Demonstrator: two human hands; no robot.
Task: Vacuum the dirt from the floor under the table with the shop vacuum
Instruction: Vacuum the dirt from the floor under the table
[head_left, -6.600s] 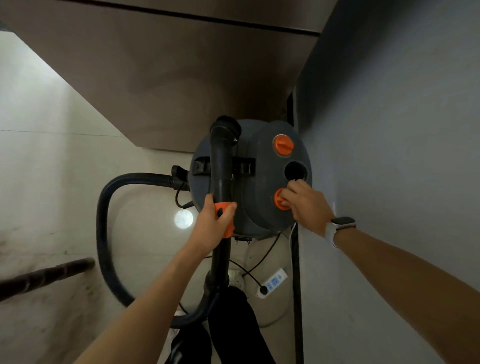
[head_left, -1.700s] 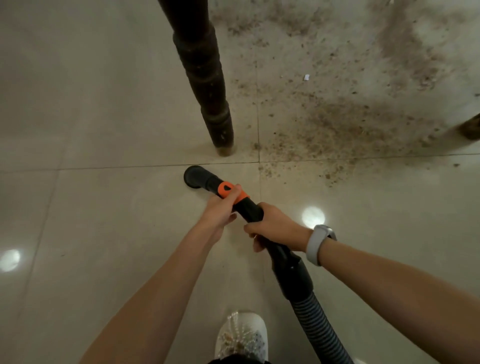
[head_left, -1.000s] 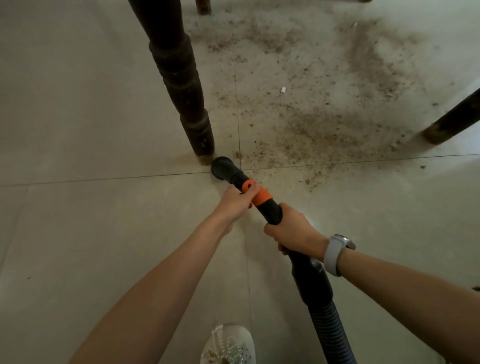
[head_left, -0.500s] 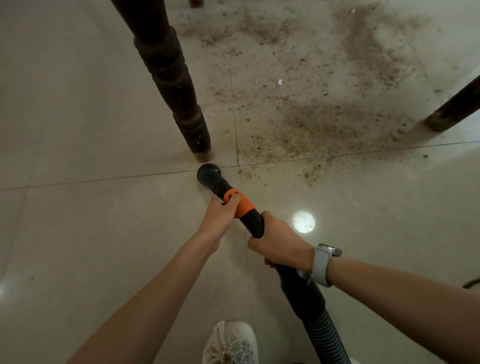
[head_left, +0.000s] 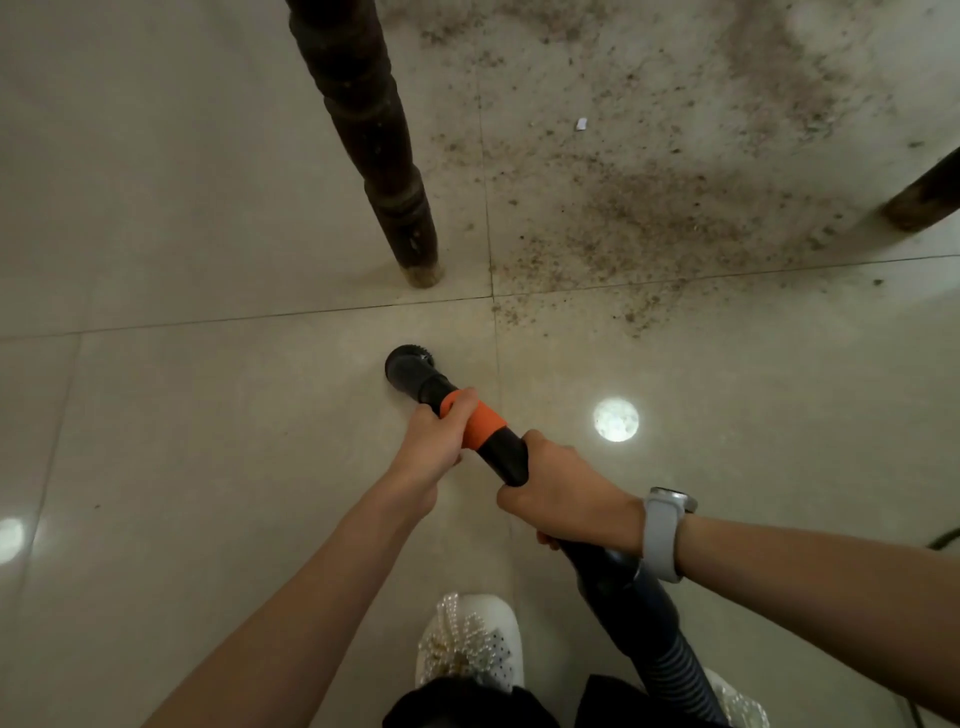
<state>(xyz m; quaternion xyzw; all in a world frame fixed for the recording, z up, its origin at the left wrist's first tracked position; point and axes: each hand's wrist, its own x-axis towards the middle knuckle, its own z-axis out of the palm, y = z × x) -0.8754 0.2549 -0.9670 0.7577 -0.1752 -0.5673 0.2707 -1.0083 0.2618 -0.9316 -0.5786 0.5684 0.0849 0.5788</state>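
- Both of the person's hands grip the shop vacuum's black wand (head_left: 511, 457). The left hand (head_left: 434, 447) is wrapped round it at the orange collar (head_left: 480, 423), and the right hand (head_left: 563, 499) is clamped round the tube just behind, toward the ribbed hose (head_left: 675, 660).
- The wand's long axis runs from about five o'clock by the person's feet up to about eleven o'clock, ending in the round nozzle (head_left: 408, 366), which sits low over a bare tile.
- The dirt (head_left: 649, 218) lies from the nozzle at roughly one to two o'clock, past the grout line (head_left: 260, 316) and near but apart from the nozzle. Its nearest crumbs are just over the tile joint.
- The left hand is the nearer one to the nozzle. I reckon it will steer while the right hand pushes, and the tip needs swinging clockwise and forward to reach the dirt.
- The turned table leg (head_left: 376, 140) stands at twelve o'clock from the nozzle, close by on the dirt's left edge, and I judge it could catch the tip on a wide sweep. A second leg (head_left: 924, 200) is cut off by the frame edge at three o'clock.
- The bench top and the vacuum's canister are out of view. The dirt runs off the top of the picture, so how far it spreads is unclear.
- I cannot tell whether the nozzle mouth touches the floor (head_left: 182, 441). A small white scrap (head_left: 581, 123) lies among the dirt, and I cannot make out what it is.
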